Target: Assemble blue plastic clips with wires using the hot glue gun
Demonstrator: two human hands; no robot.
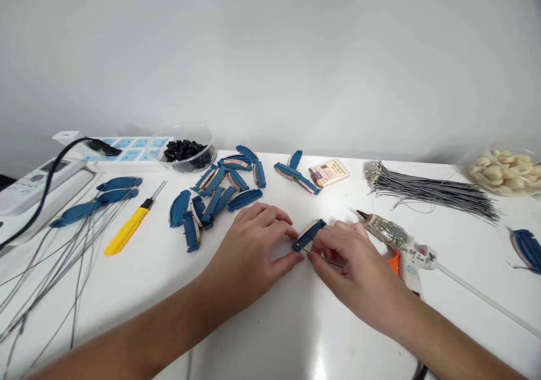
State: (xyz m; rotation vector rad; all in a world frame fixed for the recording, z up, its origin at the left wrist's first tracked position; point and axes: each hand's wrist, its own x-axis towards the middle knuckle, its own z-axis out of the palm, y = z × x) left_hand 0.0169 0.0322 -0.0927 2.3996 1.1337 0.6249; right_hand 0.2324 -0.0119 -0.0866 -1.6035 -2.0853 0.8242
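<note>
Here's the blue piece [308, 234] between both hands, its long axis slanting from near left to far right. The left hand [260, 242] pinches its near end; just to its right, the right hand [355, 261] closes thumb and finger on a thin wire [336, 265].

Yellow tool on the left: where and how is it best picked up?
Probably by the middle of the handle of the yellow tool, with the left hand coming from above and the right. The handle is thick and lies nearest the person; the thin metal end points away. Bare table borders it on the right, while wires lie close on its left.
</note>
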